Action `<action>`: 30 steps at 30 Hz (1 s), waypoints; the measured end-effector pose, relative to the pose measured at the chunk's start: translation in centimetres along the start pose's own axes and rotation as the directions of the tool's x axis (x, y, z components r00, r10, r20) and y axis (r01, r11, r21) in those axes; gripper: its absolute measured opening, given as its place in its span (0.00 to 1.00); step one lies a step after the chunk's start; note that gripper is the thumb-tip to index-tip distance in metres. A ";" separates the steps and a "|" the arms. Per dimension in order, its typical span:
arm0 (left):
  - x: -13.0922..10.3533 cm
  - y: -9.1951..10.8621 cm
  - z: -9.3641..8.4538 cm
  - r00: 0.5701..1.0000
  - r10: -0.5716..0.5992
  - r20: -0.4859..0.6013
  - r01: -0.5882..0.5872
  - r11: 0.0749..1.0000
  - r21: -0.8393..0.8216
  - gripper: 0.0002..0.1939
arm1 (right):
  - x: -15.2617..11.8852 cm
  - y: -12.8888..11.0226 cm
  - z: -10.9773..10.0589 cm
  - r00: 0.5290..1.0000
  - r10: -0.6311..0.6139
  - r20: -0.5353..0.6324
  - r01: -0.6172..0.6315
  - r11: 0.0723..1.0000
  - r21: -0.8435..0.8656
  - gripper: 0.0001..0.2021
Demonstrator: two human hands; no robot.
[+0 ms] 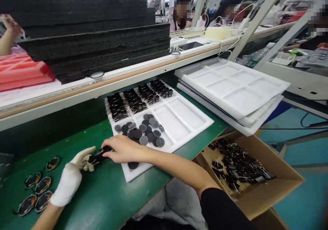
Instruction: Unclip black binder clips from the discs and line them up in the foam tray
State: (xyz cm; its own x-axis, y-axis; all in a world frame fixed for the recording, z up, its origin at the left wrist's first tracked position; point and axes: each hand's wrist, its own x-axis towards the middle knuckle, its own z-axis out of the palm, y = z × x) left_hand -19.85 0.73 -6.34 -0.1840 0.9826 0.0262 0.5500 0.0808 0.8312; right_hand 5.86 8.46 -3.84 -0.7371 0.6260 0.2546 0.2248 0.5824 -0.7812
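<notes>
My left hand, in a white glove, is closed round a dark piece with black binder clips on it, over the green table. My bare right hand pinches the black end of the same piece from the other side; its exact shape is partly hidden by my fingers. Beside my right hand lies a white foam tray. Dark round discs are heaped in its near compartments, and rows of black clipped pieces fill the far ones. Left of my gloved hand, several round parts with dark rims lie on the table.
A cardboard box of loose binder clips stands at my right. White foam trays are stacked behind it. A shelf crosses above the table, bearing black foam sheets and a red foam tray. Other people sit beyond.
</notes>
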 end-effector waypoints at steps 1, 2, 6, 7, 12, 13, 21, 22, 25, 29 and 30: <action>0.1 0.1 0.2 1.000 -0.009 0.005 0.010 0.997 -0.079 0.59 | -1.3 0.3 -1.5 0.997 -0.055 -0.062 0.052 0.998 -0.047 0.09; 0.3 0.2 0.3 1.000 -0.018 0.010 0.019 0.991 -0.130 0.61 | -2.9 0.9 -3.5 0.987 -0.089 -0.131 0.079 0.993 -0.085 0.08; 0.5 0.7 0.3 0.997 -0.030 0.064 0.031 0.999 -0.023 0.49 | -10.7 6.9 -15.5 0.890 -0.088 -0.447 -0.007 0.979 -0.206 0.07; 0.4 0.9 0.2 0.996 -0.016 0.087 0.014 0.999 0.029 0.45 | -12.5 9.0 -18.7 0.873 -0.024 -0.486 -0.111 0.963 -0.247 0.07; 0.7 0.9 0.1 0.991 0.038 0.130 -0.057 0.988 0.142 0.36 | -16.7 19.1 -27.8 0.820 0.312 -0.480 -0.434 0.886 -0.165 0.13; 0.8 0.8 0.1 0.991 0.039 0.129 -0.059 0.987 0.152 0.36 | -16.5 20.5 -28.1 0.827 0.341 -0.448 -0.446 0.882 -0.153 0.14; 1.0 1.6 0.6 0.993 0.013 0.115 -0.035 0.980 0.195 0.35 | -15.7 25.6 -25.5 0.849 0.358 -0.387 -0.334 0.933 0.131 0.23; 0.9 1.8 0.7 0.994 0.008 0.112 -0.029 0.981 0.193 0.35 | -15.8 25.7 -25.5 0.858 0.335 -0.390 -0.310 0.942 0.126 0.24; 0.8 2.1 0.9 0.994 0.004 0.111 -0.027 0.977 0.209 0.36 | -15.8 25.6 -25.4 0.871 0.321 -0.372 -0.328 0.943 0.046 0.23; 1.0 2.3 1.0 0.994 0.017 0.108 -0.042 0.971 0.235 0.35 | -15.4 25.2 -24.6 0.822 0.328 -0.465 -0.435 0.889 -0.142 0.20; 1.0 2.3 1.0 0.994 0.021 0.110 -0.047 0.971 0.236 0.35 | -15.3 25.0 -24.3 0.806 0.304 -0.508 -0.455 0.868 -0.202 0.20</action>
State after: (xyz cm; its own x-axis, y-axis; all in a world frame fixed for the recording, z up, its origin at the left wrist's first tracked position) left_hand -17.97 2.11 -4.97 -0.0817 0.9965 -0.0170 0.7349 0.0718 0.6744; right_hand 38.28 26.03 -13.45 -0.2016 0.9451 0.2573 0.6587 0.3252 -0.6785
